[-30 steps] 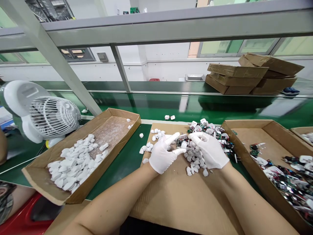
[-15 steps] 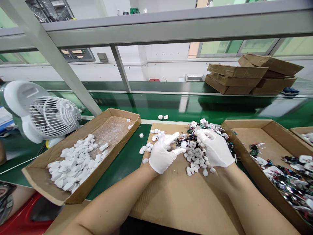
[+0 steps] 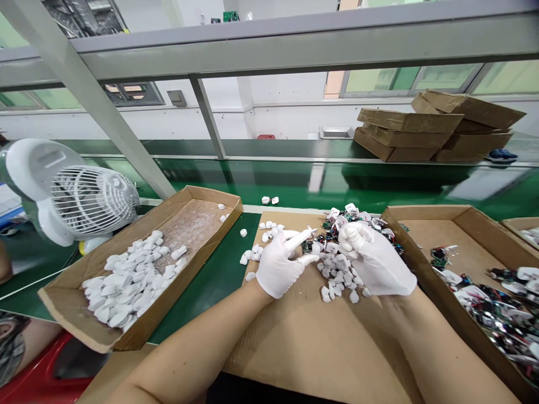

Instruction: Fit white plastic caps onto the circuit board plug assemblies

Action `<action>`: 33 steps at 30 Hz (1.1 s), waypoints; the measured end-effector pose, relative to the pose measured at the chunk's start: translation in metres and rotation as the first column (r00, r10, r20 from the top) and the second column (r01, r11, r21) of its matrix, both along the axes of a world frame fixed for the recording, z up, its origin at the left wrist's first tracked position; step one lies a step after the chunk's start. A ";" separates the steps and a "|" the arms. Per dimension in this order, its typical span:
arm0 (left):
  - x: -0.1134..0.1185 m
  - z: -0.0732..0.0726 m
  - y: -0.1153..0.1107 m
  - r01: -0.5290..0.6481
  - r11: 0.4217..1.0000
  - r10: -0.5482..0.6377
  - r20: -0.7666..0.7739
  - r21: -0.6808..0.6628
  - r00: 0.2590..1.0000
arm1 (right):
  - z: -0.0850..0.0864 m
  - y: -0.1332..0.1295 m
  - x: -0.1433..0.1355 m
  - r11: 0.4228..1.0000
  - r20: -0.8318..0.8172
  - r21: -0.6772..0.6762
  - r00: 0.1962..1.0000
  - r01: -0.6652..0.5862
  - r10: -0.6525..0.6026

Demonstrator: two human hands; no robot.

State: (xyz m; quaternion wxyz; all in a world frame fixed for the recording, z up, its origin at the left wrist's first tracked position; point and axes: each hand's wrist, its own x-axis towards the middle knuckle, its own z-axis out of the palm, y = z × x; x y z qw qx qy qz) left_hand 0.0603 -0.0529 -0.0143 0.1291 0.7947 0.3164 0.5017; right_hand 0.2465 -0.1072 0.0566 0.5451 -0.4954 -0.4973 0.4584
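My left hand point(image 3: 275, 265), in a white glove, has its thumb and forefinger around a small circuit board point(image 3: 307, 246) with white parts beside it. The rest of its fingers are partly hidden. My right hand point(image 3: 374, 261), also gloved, is closed with its fingertips pinched together; whatever they hold is hidden. Below and between the hands lies a pile of small white caps point(image 3: 339, 275) on a cardboard sheet point(image 3: 311, 342). Behind my right hand is a heap of wired circuit boards point(image 3: 353, 212). More white pieces point(image 3: 269, 229) lie beyond my left hand.
A cardboard tray point(image 3: 210, 235) of white pieces stands at left, near a white fan point(image 3: 90, 191). Another cardboard tray point(image 3: 425, 210) holds wired boards at right. Beyond runs a green belt point(image 3: 252, 182) carrying two white pieces point(image 3: 270, 200). Stacked cardboard boxes point(image 3: 421, 132) stand behind.
My right hand has shifted slightly right and turned, its fingers still pinched. My left hand has hardly moved. The two white pieces on the green belt have moved left.
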 end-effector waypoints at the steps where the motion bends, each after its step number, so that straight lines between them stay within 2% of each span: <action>1: 0.000 0.000 0.000 -0.006 1.000 0.006 -0.007 -0.010 1.000 | 0.000 -0.001 0.000 0.998 -0.082 0.009 0.995 -0.054 0.055; 4: -0.001 0.000 0.000 -0.002 0.999 0.002 0.010 -0.032 1.000 | 0.001 -0.001 0.003 0.989 -0.234 0.045 0.960 -0.144 0.151; 9: 0.000 -0.002 -0.001 -0.006 0.998 0.007 0.018 -0.055 1.000 | -0.002 0.000 0.008 0.991 -0.274 0.040 0.952 -0.130 0.136; 15: 0.001 -0.002 0.006 -0.036 0.983 0.051 0.079 -0.181 0.996 | -0.002 0.000 0.007 0.990 -0.016 0.065 0.992 0.126 -0.125; 19: 0.001 0.006 0.007 -0.030 0.985 0.048 0.102 -0.171 0.994 | 0.007 -0.002 0.003 0.980 0.120 0.080 0.975 0.180 -0.189; 23: 0.000 0.010 0.002 -0.092 0.959 0.119 0.088 -0.270 0.989 | 0.012 -0.020 0.004 0.975 0.158 0.062 0.962 0.214 -0.222; 26: 0.000 0.017 -0.004 -0.055 0.935 0.099 0.109 -0.351 0.989 | 0.010 -0.066 0.017 0.968 0.222 0.020 0.943 0.249 -0.247; 29: 0.005 0.035 -0.017 -0.022 0.892 0.101 0.151 -0.451 0.983 | 0.000 -0.148 0.042 0.971 0.296 -0.131 0.942 0.201 -0.155; 31: 0.008 0.049 -0.026 -0.081 0.814 0.175 0.109 -0.575 0.979 | -0.014 -0.209 0.052 0.936 0.174 -0.328 0.982 0.125 -0.070; 33: 0.008 0.057 -0.030 -0.102 0.702 0.216 0.073 -0.705 0.974 | -0.035 -0.256 0.053 0.844 -0.048 -0.536 0.997 0.020 -0.053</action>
